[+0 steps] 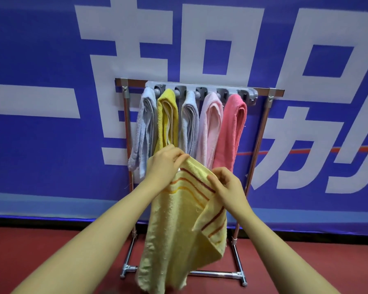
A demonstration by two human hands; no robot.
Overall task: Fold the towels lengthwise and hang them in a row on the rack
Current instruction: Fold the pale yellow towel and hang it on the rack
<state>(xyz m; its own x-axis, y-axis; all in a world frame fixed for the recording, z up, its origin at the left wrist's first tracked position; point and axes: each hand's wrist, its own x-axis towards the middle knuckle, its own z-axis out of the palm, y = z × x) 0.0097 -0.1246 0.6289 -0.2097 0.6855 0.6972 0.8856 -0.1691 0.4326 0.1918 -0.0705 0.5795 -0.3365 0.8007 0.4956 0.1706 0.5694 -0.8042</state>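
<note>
A pale yellow towel with red and orange stripes (176,225) hangs in front of me, held up by its top edge. My left hand (164,164) pinches the upper left corner and my right hand (227,185) pinches the top edge further right, where a flap folds over. Behind stands a metal rack (261,132) with a grey clip bar (200,87). Several folded towels hang from it in a row: light blue (143,128), yellow (168,119), light blue (189,124), pale pink (210,126) and coral pink (232,128).
A large blue banner with white characters (51,60) covers the wall right behind the rack. The floor (40,247) is dark red. The rack's chrome base bar (212,273) lies on the floor below the hanging towel.
</note>
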